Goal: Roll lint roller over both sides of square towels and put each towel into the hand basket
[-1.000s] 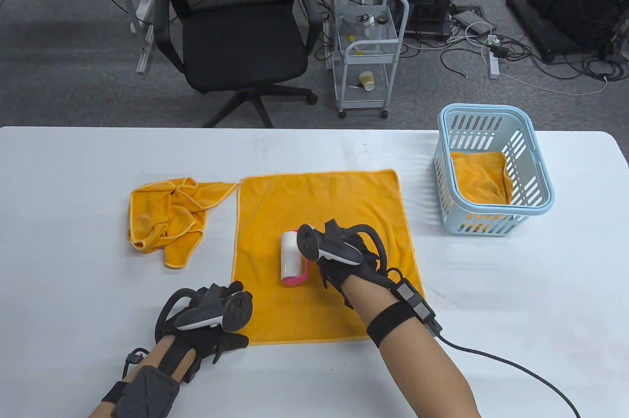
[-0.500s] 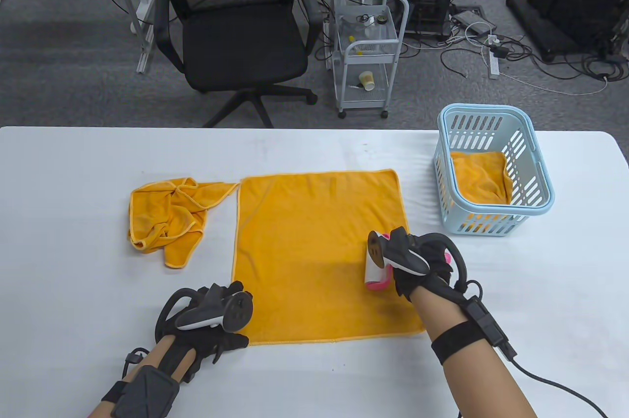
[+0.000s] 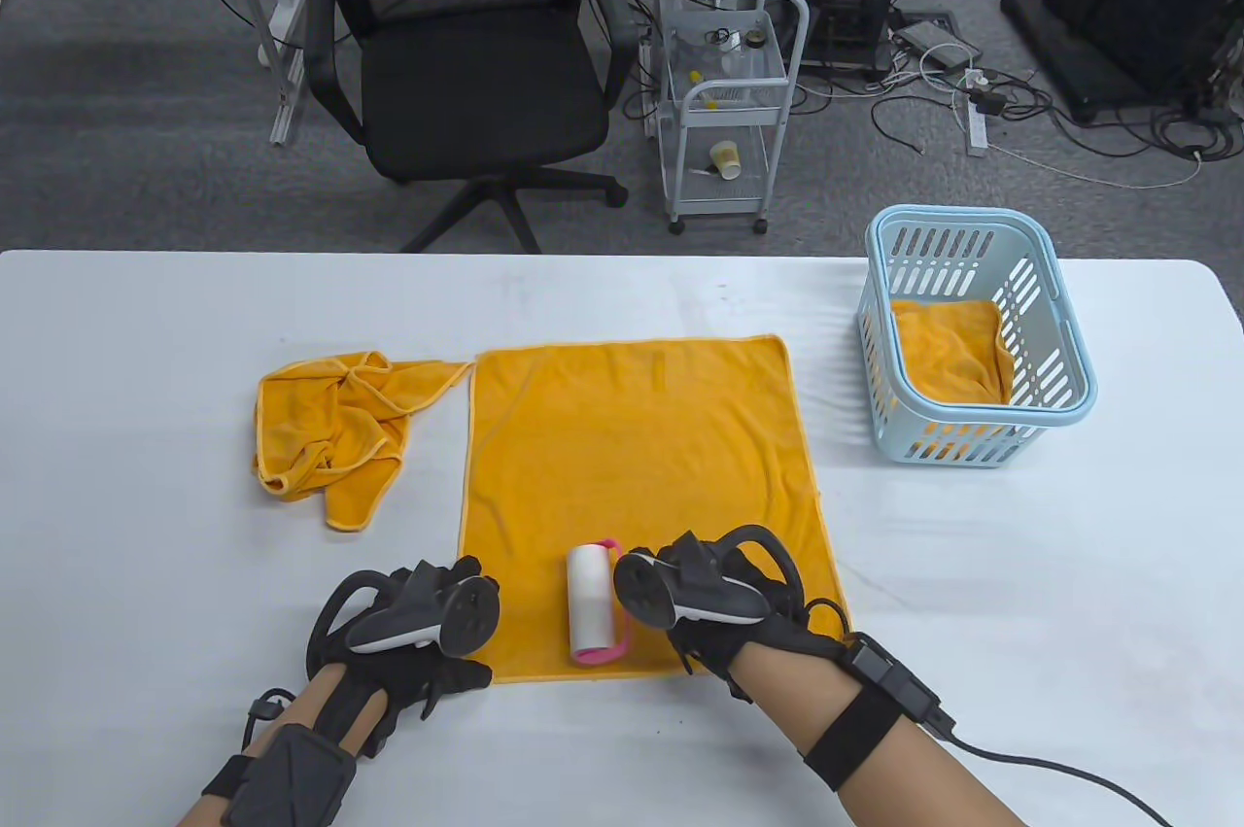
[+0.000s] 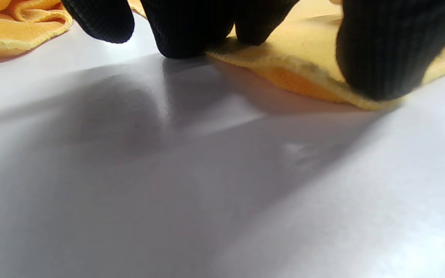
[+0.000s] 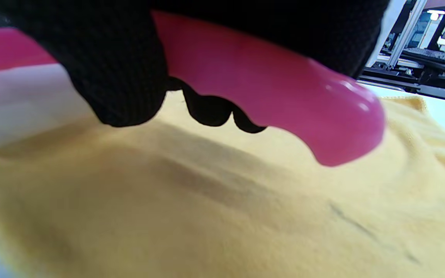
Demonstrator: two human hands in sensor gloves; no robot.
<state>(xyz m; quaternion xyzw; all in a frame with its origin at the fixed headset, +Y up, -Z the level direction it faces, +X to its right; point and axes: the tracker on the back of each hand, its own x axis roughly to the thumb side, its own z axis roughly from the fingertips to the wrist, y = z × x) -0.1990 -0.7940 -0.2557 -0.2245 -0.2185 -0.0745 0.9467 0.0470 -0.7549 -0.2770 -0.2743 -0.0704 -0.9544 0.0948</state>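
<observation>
Swept back leftward, the right hand grips the pink-handled white lint roller; left hand pins the flat orange towel. One towel is basketed, another crumpled towel waits.

A big white desk carries everything, and the hands come in at its near edge. Past the far edge of the desk, well away from the hands, lies a grey carpet floor. On the floor, far ahead of the left hand, stands a black office chair with a mesh back and wheels. Just beside the chair, far ahead of the right hand, stands a small white wire cart on wheels. A paper cup lies tipped on the cart's low shelf. Farther to the right, black and white cables lie tangled on the floor.
</observation>
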